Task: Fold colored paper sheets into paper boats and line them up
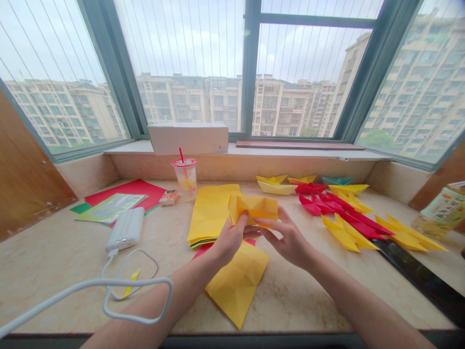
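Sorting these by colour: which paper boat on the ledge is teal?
The boat at the back, right of the red one; the others are yellow or red.

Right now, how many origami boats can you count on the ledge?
6 origami boats along the back: two yellow at left, yellow and red mid, teal and yellow right. More may hide.
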`<action>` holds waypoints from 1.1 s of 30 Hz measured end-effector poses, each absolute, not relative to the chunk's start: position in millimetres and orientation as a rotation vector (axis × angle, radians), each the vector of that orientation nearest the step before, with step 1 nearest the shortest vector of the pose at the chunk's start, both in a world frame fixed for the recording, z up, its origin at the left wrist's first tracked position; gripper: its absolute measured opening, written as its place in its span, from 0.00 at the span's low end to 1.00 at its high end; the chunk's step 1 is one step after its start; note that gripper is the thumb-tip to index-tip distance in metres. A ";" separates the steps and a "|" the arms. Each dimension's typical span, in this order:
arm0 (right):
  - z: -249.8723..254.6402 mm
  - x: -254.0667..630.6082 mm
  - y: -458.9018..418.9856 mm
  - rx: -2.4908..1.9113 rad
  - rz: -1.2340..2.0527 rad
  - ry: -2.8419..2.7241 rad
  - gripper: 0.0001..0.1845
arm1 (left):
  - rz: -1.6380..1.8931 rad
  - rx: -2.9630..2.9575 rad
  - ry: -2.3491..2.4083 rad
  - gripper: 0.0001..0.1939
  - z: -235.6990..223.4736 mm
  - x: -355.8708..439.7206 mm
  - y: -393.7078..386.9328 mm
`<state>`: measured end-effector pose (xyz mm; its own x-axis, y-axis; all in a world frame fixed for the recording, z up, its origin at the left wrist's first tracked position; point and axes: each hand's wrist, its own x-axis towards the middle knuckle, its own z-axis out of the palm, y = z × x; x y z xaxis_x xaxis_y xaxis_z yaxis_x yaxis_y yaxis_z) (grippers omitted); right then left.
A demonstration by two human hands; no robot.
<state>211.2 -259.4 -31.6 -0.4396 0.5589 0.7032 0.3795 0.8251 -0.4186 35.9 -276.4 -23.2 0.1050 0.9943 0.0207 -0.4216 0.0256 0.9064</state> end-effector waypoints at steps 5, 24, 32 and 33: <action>-28.5 215.8 -253.5 -0.816 0.224 -1.843 0.07 | 1.301 0.936 0.838 0.20 -20.3 35.3 -276.6; -38.7 205.8 -249.9 -0.783 0.394 -1.685 0.04 | 1.198 1.043 0.759 0.22 -20.3 42.1 -285.8; -39.6 213.3 -253.6 -0.626 0.115 -1.969 0.10 | 1.253 0.980 0.795 0.20 -25.6 40.9 -282.3; -38.8 214.7 -253.7 -0.622 0.079 -2.008 0.11 | 1.251 0.974 0.799 0.20 -26.2 40.7 -282.0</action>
<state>214.7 -253.7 -38.8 -0.3761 0.4577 0.8056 0.3933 0.8661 -0.3085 40.7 -282.0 -26.2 0.1590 0.9870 0.0241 -0.3929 0.0408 0.9187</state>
